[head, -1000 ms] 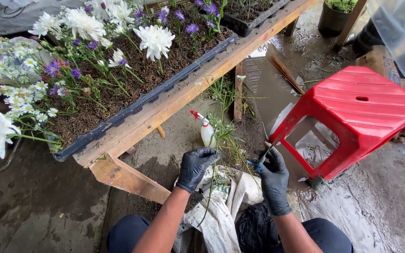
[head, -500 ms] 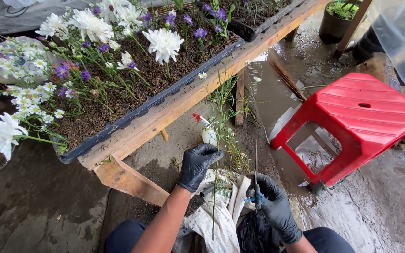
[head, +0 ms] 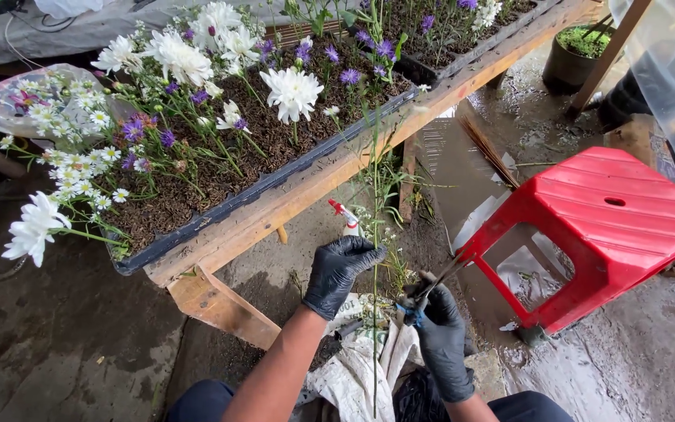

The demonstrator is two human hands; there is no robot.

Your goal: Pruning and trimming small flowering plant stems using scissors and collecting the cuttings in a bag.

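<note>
My left hand [head: 339, 271], in a black glove, grips a long thin green flower stem [head: 375, 203] that stands nearly upright in front of me. My right hand [head: 441, 332], also in a black glove, holds a pair of blue-handled scissors [head: 425, 295] with the blades pointing up and right, close beside the stem. A white cloth [head: 361, 371] lies below both hands, near my knees.
A long black tray of soil [head: 220, 156] with white and purple flowers rests on a wooden bench [head: 291, 205] ahead. A red plastic stool [head: 619, 227] stands at right on wet concrete. A small spray bottle [head: 348, 219] sits under the bench. A potted plant [head: 580, 55] stands far right.
My left hand has raised the stem more upright. My right hand has come in from the right, with the scissors now beside the stem.
</note>
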